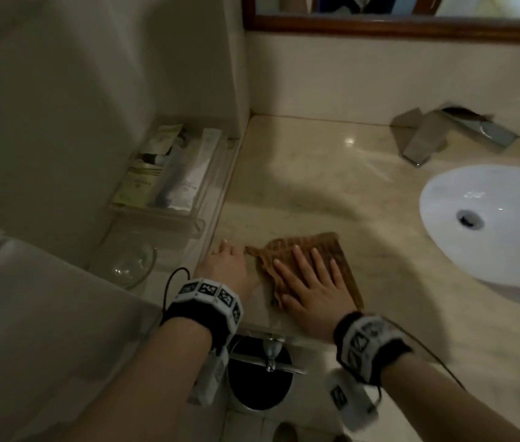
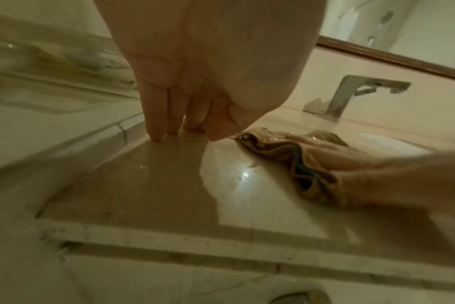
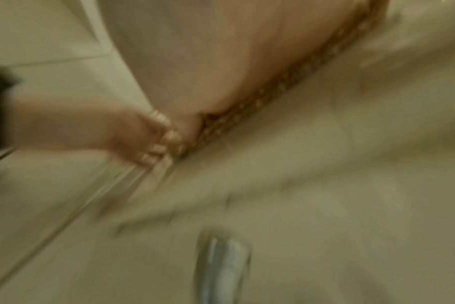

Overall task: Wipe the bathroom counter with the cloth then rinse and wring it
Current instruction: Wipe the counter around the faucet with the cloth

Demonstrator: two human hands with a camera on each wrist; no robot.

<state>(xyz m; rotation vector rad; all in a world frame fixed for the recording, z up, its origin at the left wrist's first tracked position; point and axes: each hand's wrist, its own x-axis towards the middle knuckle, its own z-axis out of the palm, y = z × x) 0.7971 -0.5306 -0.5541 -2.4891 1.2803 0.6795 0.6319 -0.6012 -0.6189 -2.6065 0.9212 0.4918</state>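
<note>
A brown waffle-textured cloth [image 1: 325,247] lies on the beige marble counter [image 1: 316,173] near its front left corner. My right hand [image 1: 306,275] lies flat on it, fingers straight and spread, pressing it down. In the left wrist view the cloth [image 2: 278,148] is bunched under the right hand [image 2: 351,162]. My left hand [image 1: 226,260] rests just left of it, straight fingertips [image 2: 156,135] on the bare counter and the thumb next to the cloth's corner. The right wrist view is blurred, showing the cloth [image 3: 247,117] under the palm and the left hand [image 3: 143,139].
A white oval sink [image 1: 491,224] sits at the right with a chrome faucet [image 1: 427,138] behind it. Left of the counter are a clear tray of toiletries [image 1: 169,173] and a glass [image 1: 131,266]. A black bin [image 1: 258,387] stands below the counter edge.
</note>
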